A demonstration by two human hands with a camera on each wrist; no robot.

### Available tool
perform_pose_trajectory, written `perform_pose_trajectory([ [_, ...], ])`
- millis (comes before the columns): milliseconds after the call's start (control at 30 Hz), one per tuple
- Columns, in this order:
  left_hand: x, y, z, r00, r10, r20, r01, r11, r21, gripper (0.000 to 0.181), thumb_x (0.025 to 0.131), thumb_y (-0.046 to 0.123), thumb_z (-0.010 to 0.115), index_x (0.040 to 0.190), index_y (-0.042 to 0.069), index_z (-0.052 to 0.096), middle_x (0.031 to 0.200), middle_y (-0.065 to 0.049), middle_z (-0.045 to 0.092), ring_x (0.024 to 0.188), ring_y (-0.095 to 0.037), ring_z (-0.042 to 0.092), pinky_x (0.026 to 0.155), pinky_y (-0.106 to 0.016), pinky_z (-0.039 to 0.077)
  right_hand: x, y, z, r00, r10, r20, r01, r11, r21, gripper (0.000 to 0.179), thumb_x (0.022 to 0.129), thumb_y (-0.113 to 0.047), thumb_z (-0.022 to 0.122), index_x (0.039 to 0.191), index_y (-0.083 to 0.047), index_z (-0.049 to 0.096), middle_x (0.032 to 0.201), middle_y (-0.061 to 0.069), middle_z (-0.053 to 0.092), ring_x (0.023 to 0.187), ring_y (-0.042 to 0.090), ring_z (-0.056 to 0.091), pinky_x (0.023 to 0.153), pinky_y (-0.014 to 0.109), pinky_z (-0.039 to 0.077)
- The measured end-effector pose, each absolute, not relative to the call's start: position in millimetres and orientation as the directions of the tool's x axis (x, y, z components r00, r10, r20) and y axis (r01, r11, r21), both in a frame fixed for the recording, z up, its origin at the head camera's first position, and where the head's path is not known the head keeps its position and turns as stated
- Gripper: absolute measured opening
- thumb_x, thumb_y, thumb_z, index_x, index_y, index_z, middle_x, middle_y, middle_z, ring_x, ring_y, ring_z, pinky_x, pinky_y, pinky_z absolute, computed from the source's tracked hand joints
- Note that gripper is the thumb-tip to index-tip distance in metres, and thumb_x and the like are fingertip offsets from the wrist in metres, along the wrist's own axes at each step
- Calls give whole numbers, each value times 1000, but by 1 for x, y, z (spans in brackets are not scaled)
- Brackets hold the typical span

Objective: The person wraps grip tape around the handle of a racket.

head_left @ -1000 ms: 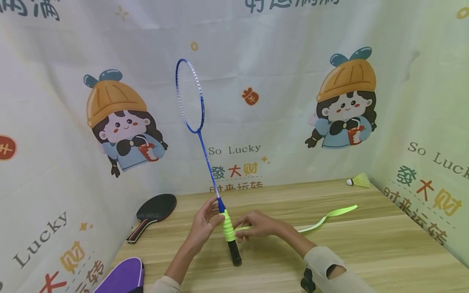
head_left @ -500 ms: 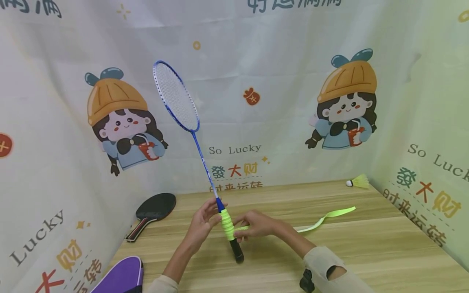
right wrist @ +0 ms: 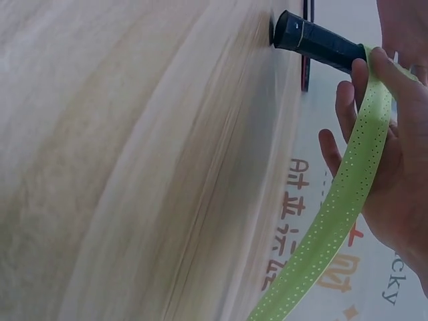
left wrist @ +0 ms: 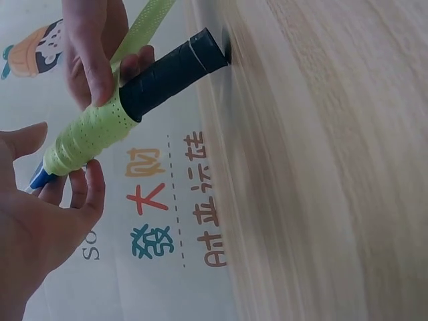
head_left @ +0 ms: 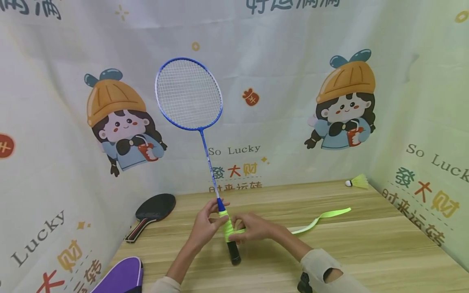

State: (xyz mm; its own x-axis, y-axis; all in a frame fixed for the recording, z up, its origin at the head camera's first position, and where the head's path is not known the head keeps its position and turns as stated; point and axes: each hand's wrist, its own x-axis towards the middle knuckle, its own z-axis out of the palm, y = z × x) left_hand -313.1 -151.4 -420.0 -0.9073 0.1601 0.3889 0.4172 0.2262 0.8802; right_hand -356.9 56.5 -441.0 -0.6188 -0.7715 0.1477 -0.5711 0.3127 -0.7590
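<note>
A blue and white badminton racket [head_left: 210, 162] stands tilted over the table, head up, strings facing me. My left hand [head_left: 204, 228] holds it near the blue cone, fingers curled behind the grip in the left wrist view. Yellow-green perforated overgrip tape [left wrist: 90, 140] covers the upper grip in overlapping turns; the lower black grip [head_left: 233, 253] is bare. My right hand [head_left: 254, 226] pinches the tape against the grip at the lowest turn. From there the loose tape [right wrist: 348, 180] runs across the palm and past the wrist, its free end lying to the right.
A black table tennis bat [head_left: 156, 206] lies at the table's left edge, with a purple case [head_left: 122, 276] nearer me. At the far right corner is a yellow shuttlecock [head_left: 357, 181]. Printed cloth walls [head_left: 286, 134] enclose the wooden table [head_left: 366, 248].
The racket has turned about its shaft, its head going from nearly edge-on to facing me. The loose tape's end has slid slightly left. Both hands stay at the grip.
</note>
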Motion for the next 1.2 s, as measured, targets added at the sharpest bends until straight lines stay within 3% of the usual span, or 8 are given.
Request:
perform_pose_trajectory([
  [100,-313,-148,-419,-905,148,399,425,252,870,52,93,2,76,141,6,57,136,-18,66,102,-30,71,80,-26,58,-357,54,-442,-605,-779,167,-593,300,-748,31,96,-25,77,113,-9,58,78,1,77,70,25,76,58,21,54],
  [200,-312,-146,-419,-903,136,407,429,276,860,53,93,7,78,141,6,58,135,-17,67,110,-31,68,83,-25,57,-356,52,-442,-598,-781,182,-599,284,-749,32,96,-25,77,116,-9,58,77,-1,76,69,22,75,59,24,56],
  [467,-313,-145,-422,-904,115,412,428,280,860,58,92,8,80,144,3,56,127,-16,68,118,-33,65,94,-33,57,-354,51,-444,-642,-743,188,-578,308,-756,33,94,-28,79,118,-14,61,85,-7,72,72,16,75,63,27,60],
  [667,-314,-145,-423,-901,74,427,429,296,853,60,89,9,83,143,2,57,123,-16,70,112,-33,68,89,-31,59,-354,50,-444,-648,-733,210,-612,335,-717,52,93,-32,80,139,-16,61,99,-4,64,76,5,73,69,24,59],
  [800,-315,-145,-424,-891,42,453,442,316,840,58,86,10,86,138,2,61,119,-15,71,107,-30,71,85,-28,60,-353,50,-443,-645,-738,199,-601,329,-728,54,93,-32,80,141,-18,60,95,-5,64,73,11,75,66,23,57],
  [1000,-311,-148,-423,-883,39,468,456,311,834,57,86,1,83,139,1,61,120,-18,72,107,-33,71,85,-31,61,-355,56,-439,-591,-785,185,-571,245,-783,25,96,-17,76,116,-7,64,82,2,76,75,34,76,63,34,61],
  [1067,-309,-149,-423,-883,41,468,457,302,836,58,87,-2,82,141,0,60,121,-19,72,108,-34,71,85,-31,61,-357,60,-438,-571,-799,186,-576,229,-784,16,97,-13,74,108,-5,65,81,6,78,76,35,77,65,39,62],
  [1200,-308,-151,-421,-880,42,474,465,286,838,59,87,-3,81,141,-2,59,121,-21,72,108,-35,71,85,-30,61,-359,68,-438,-567,-801,191,-616,258,-744,14,98,-15,74,111,-8,70,84,2,79,76,30,77,68,40,62],
])
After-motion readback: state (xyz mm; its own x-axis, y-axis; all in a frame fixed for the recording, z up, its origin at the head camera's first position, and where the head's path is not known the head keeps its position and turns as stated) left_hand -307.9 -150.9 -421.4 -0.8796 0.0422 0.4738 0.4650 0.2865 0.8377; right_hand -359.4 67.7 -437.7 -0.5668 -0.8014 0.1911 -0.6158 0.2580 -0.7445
